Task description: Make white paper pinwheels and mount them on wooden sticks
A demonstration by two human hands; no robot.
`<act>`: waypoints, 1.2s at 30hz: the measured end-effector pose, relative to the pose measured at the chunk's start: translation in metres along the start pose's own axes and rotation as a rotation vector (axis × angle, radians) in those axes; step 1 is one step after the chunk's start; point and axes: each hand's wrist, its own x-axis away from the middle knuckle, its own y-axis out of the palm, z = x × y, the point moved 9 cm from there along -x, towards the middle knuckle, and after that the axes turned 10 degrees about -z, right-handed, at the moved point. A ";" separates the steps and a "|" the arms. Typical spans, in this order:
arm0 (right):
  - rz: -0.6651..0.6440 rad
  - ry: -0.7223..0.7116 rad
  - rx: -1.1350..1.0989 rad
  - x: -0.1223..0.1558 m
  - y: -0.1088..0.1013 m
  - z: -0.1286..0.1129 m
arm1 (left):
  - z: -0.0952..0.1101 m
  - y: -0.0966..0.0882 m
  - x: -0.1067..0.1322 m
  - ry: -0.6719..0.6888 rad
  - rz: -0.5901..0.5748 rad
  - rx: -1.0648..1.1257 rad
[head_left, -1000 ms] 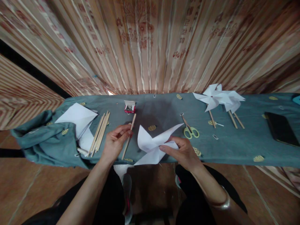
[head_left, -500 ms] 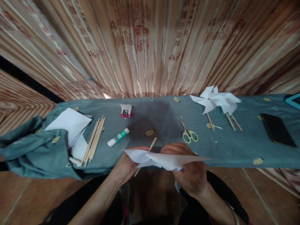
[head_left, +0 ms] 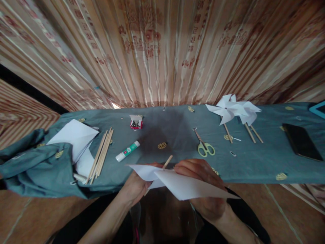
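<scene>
A white paper pinwheel (head_left: pixel 181 186) is between my hands at the table's near edge, seen almost edge-on. Its wooden stick (head_left: pixel 167 162) slants up behind the paper, with the lower end showing below. My left hand (head_left: pixel 137 188) is closed around the paper and stick on the left side, its fingertips partly hidden by the blades. My right hand (head_left: pixel 203 179) is closed on the pinwheel from the right, fingers curled behind the long blade that covers part of the palm. What the right fingertips press is hidden.
On the grey-green cloth (head_left: pixel 175 128) lie a glue stick (head_left: pixel 127 151), a small red box of metal pins (head_left: pixel 136 122), green-handled scissors (head_left: pixel 206 149), wooden sticks (head_left: pixel 101 154) and white paper sheets (head_left: pixel 73 137). Several pinwheels (head_left: pixel 227 108) and a black phone (head_left: pixel 302 140) lie right. A curtain (head_left: pixel 162 51) hangs behind.
The pinwheel has tilted, so its right blade now droops lower and shows more of its face. Both hands have shifted slightly down, still holding it.
</scene>
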 end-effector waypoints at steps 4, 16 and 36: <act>-0.015 0.000 0.006 -0.002 0.000 0.000 | 0.003 0.008 0.000 0.009 -0.060 -0.037; -0.012 0.009 -0.021 0.001 0.002 0.001 | 0.003 0.009 0.002 -0.008 -0.054 -0.106; -0.099 0.025 -0.022 0.008 0.011 0.002 | 0.002 0.002 0.002 0.039 -0.152 -0.256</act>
